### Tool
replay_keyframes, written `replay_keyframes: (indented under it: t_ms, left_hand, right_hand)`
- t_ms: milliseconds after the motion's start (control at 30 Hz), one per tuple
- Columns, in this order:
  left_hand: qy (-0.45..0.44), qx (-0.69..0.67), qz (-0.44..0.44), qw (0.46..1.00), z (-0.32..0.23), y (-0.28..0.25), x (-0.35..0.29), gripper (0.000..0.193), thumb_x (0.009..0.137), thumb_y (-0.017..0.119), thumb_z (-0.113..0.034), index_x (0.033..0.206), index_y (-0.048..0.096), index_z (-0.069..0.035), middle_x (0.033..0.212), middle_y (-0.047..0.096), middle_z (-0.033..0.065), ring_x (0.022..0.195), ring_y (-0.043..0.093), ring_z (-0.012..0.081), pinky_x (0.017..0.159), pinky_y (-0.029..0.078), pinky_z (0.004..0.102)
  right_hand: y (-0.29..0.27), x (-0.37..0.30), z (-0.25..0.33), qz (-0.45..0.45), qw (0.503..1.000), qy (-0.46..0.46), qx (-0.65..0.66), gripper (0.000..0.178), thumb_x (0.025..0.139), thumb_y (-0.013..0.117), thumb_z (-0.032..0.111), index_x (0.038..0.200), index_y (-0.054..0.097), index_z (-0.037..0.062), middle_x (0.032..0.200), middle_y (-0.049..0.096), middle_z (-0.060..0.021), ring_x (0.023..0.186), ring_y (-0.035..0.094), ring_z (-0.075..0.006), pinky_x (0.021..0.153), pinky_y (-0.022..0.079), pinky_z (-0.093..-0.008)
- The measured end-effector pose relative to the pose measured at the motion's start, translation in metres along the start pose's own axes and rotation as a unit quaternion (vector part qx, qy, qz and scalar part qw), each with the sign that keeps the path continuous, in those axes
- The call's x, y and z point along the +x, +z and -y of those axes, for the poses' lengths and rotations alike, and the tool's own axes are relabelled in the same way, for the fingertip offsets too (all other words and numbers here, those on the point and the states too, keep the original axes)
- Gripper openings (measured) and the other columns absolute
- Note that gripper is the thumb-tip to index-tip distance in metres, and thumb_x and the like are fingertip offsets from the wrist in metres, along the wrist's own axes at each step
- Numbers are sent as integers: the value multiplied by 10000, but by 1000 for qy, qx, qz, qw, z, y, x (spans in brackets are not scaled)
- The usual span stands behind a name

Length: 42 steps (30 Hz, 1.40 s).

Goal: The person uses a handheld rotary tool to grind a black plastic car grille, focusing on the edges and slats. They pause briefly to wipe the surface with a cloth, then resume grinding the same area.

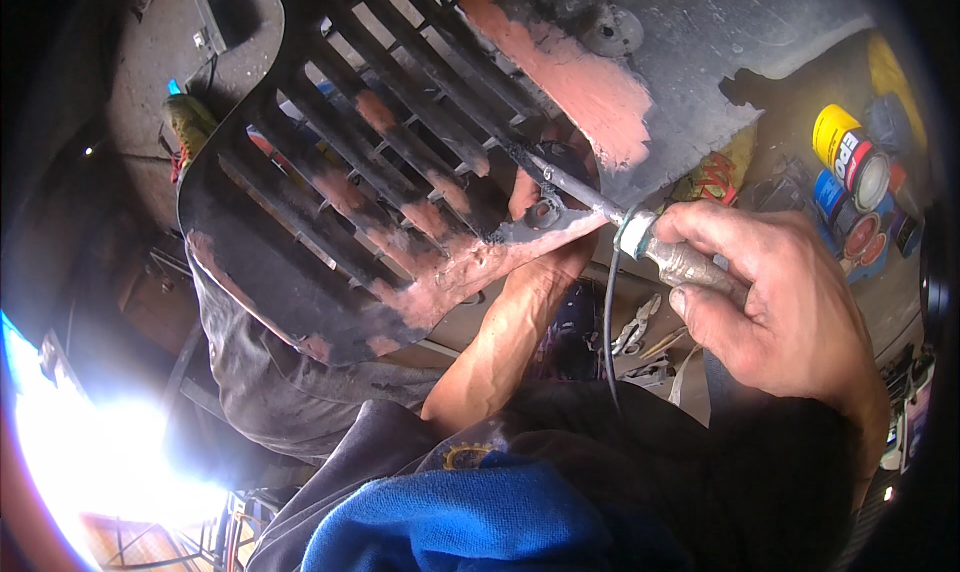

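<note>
A large black plastic vehicle grille panel [300, 262], with long slats and patches of pink filler, leans tilted across my lap. My right hand [780, 302] is closed around the dirty handle of a soldering iron [585, 192], thumb and fingers wrapped on it. The iron's dark tip lies against the end of a slat near the panel's middle. From below, my left forearm passes behind the panel, and my left hand [525, 194] grips it there. Only some of its fingers show through the gap by the tip; the rest are hidden.
At the right stand a yellow-and-black can [850, 152] and several smaller containers. Pliers-like tools [637, 327] lie below the panel. A thin dark cable [610, 322] hangs beside the iron's handle. A blue cloth [450, 517] covers my front. Bright light enters at lower left.
</note>
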<state>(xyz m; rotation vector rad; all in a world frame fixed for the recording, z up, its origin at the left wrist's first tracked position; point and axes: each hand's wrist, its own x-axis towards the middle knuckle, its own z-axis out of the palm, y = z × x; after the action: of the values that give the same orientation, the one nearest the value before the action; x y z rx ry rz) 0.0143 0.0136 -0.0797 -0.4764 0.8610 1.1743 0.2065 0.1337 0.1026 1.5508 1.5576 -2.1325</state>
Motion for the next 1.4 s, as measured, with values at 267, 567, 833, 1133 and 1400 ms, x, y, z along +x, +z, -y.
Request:
replay_keyframes:
  t_ms: [267, 567, 833, 1133, 1400]
  left_hand:
    - [-5, -7, 15, 1000, 1, 11, 1, 393, 1045, 537, -314, 1352, 557, -69, 1333, 600, 91, 1306, 546, 226, 1152, 419, 401]
    - [-16, -12, 36, 999, -1, 21, -3, 450, 1045, 527, -327, 1423, 513, -83, 1418, 559, 120, 1365, 507, 260, 1169, 398, 433]
    - [-6, 16, 6, 1000, 0, 7, -2, 423, 1039, 553, -322, 1388, 533, -85, 1303, 605, 88, 1268, 562, 225, 1121, 434, 402]
    - [-21, -9, 1, 1000, -2, 11, -3, 430, 1044, 536, -349, 1372, 538, -72, 1385, 568, 115, 1339, 514, 253, 1166, 387, 434]
    - [-30, -2, 15, 999, -6, 22, -6, 447, 1046, 522, -352, 1392, 525, -69, 1443, 539, 130, 1390, 483, 271, 1193, 369, 463]
  right_hand:
    - [-2, 5, -4, -14, 999, 4, -43, 315, 778, 658, 2, 1089, 645, -46, 858, 700, -189, 741, 710, -272, 709, 536, -347]
    - [-1, 4, -6, -31, 997, -19, -64, 285, 783, 638, -17, 1066, 638, -53, 817, 683, -186, 712, 700, -269, 676, 524, -345]
    - [-3, 3, -5, -17, 999, -18, -38, 289, 795, 640, -28, 1083, 637, -52, 772, 655, -151, 672, 659, -188, 633, 507, -318]
    - [-4, 5, -6, -7, 1000, -4, -15, 289, 808, 619, -59, 1097, 637, -60, 768, 659, -112, 666, 627, -99, 594, 490, -271]
    - [-5, 8, -1, 8, 999, 48, -5, 278, 823, 632, -53, 1100, 639, -62, 792, 677, -112, 675, 632, -96, 597, 495, -269]
